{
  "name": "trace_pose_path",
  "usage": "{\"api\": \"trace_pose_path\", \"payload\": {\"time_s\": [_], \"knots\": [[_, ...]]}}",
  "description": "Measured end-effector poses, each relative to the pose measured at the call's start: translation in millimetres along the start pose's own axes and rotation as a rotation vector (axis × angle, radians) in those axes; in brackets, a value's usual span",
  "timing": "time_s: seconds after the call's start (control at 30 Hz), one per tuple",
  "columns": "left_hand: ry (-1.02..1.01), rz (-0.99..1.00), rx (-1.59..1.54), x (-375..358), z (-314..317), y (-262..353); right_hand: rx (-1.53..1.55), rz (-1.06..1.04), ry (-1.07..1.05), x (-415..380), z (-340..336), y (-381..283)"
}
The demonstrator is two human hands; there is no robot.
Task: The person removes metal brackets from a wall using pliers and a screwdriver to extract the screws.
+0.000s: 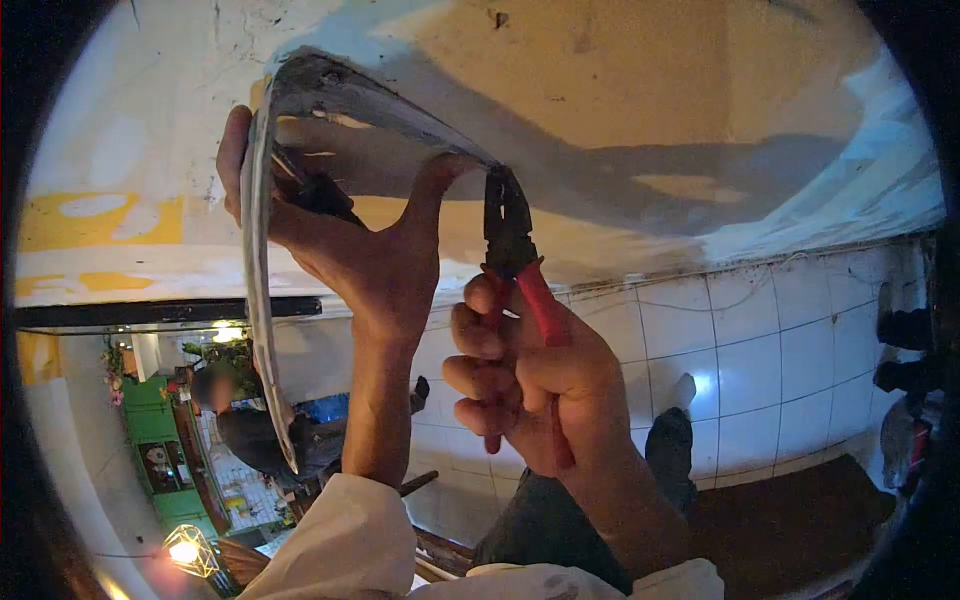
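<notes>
A grey-white cable (pixel 375 92) comes out from the wall (pixel 640 60). One length runs toward the right and ends at the pliers' jaws; another length (pixel 257 260) hangs down in front of my left hand. My left hand (pixel 370 255) is raised against the wall, fingers curled around a slim dark-handled tool (pixel 325 195) and thumb reaching to the cable close to the jaws. Gripped in my right hand (pixel 560 385) are red-handled combination pliers (pixel 510 235), pointing up, with their jaw tips right at the cable's end.
White floor tiles (pixel 680 330) stretch out below. A person (pixel 265 435) in dark clothes is at the lower left, near green cabinets (pixel 150 420) and a lit lamp (pixel 185 550). A brown bench-like surface (pixel 790 515) lies lower right. A dark bar (pixel 170 312) juts out at left.
</notes>
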State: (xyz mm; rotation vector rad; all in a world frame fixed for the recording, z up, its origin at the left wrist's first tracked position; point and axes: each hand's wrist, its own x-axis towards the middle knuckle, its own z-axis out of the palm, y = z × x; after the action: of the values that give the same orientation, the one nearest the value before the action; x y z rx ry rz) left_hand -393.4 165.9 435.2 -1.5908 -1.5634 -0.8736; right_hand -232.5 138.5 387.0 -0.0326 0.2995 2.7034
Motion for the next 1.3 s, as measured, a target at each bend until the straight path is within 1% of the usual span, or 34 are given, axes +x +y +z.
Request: {"api": "trace_pose_path", "payload": {"time_s": [0.03,0.13,0.2,0.23,0.27,0.33,0.43,0.53,0.63,0.73,0.83,0.93,1.03,1.1,1.13,1.17,1.3], "knots": [[-0.004,0.019,0.006,-0.5,-0.6,-2.3,-0.082,-0.012,0.056,-1.2,3.0,-1.0],[0.009,-0.005,-0.034,-0.9,3.0,-1.4,-0.415,-0.063,0.189,-0.1,6.5,-1.7],[-0.004,0.051,-0.003,2.6,-0.4,1.6,-0.783,-0.171,0.268,3.6,0.3,1.5],[-0.005,0.081,0.012,5.1,-0.1,2.7,-0.914,-0.237,0.276,7.2,-5.8,2.4],[-0.002,0.063,-0.004,4.3,1.1,1.6,-1.046,-0.305,0.294,10.6,-11.9,3.3],[0.000,0.022,-0.033,-0.3,1.9,-1.4,-1.191,-0.452,0.271,15.6,-22.5,6.6],[-0.008,-0.021,-0.058,1.0,-0.7,-1.8,-1.170,-0.393,0.206,14.4,-22.9,1.9],[-0.011,-0.018,-0.110,2.6,-0.6,-1.7,-0.603,0.002,0.159,-5.0,4.9,-19.3],[-0.003,0.041,-0.090,6.9,-2.9,1.2,-0.650,0.016,0.184,-8.9,13.4,-25.7],[0.004,-0.041,-0.101,0.9,-0.1,-2.5,-0.564,0.012,0.174,-6.5,18.5,-21.9],[-0.012,-0.096,-0.122,0.4,-0.8,1.4,-0.276,0.024,0.118,-3.7,17.5,-12.6],[-0.007,-0.034,-0.049,2.8,-1.4,5.0,-0.266,0.004,0.046,-0.3,3.6,-10.9],[0.002,-0.014,-0.047,0.9,0.6,-2.6,-0.467,-0.085,0.038,9.3,-15.1,1.2],[0.011,0.038,-0.086,1.9,0.9,-4.6,-0.721,-0.211,0.084,20.3,-29.1,9.6],[0.018,0.066,-0.110,2.7,2.1,-4.9,-0.771,-0.244,0.091,21.9,-30.2,10.0],[0.020,0.050,-0.091,3.0,3.1,-4.1,-0.820,-0.278,0.098,23.5,-31.3,10.4],[-0.022,-0.005,-0.058,5.0,-2.3,4.1,-0.646,-0.219,0.047,16.1,-22.3,7.8]]}}
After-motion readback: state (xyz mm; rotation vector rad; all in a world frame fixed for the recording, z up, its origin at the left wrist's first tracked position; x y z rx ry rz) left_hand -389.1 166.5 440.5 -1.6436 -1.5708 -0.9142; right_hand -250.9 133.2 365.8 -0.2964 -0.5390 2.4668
